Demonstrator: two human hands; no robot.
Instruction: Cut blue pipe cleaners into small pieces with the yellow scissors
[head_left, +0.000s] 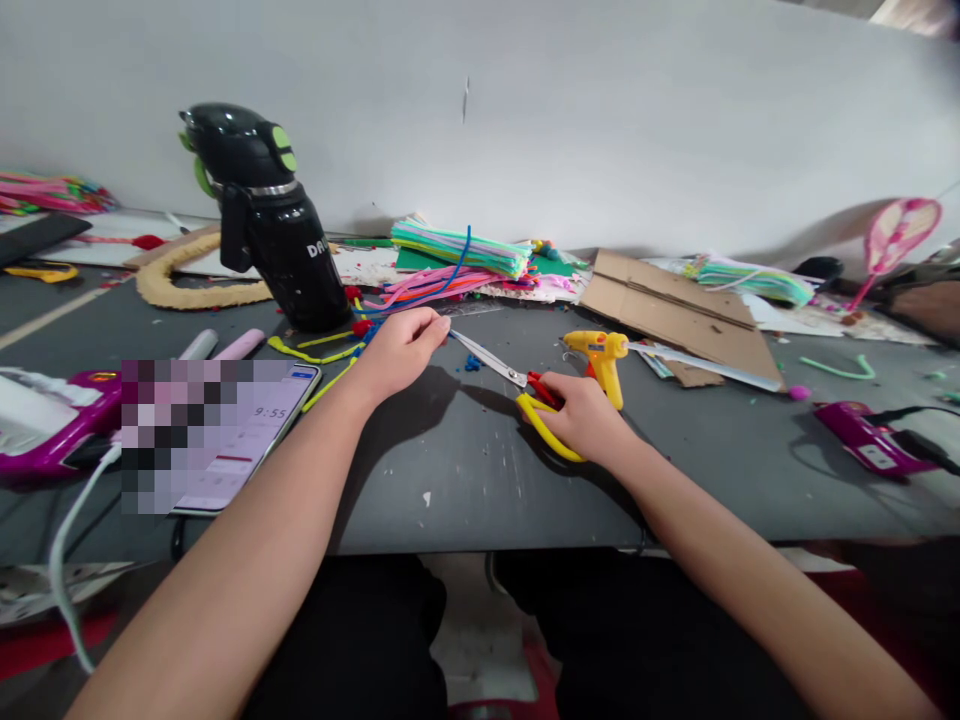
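My right hand (581, 410) is closed round the red and yellow handles of a pair of scissors (491, 358). The blades point up and left, their tips beside the fingertips of my left hand (409, 350). Thumb and forefinger of that hand are pinched together; whatever is between them is too small or hidden to make out. Small blue bits (471, 363) lie on the table just below the blades. Yellow pipe cleaners (319, 352) and some blue ones lie behind and left of my left hand. A yellow glue gun (600, 355) stands just beyond my right hand.
A black bottle (292, 250) stands at the back left, near a phone (244, 440) and a purple power strip (60, 430). Bundled pipe cleaners (461, 248) lie along the wall. Cardboard (675, 310) is at the back right, with another purple power strip (874, 440) at the right.
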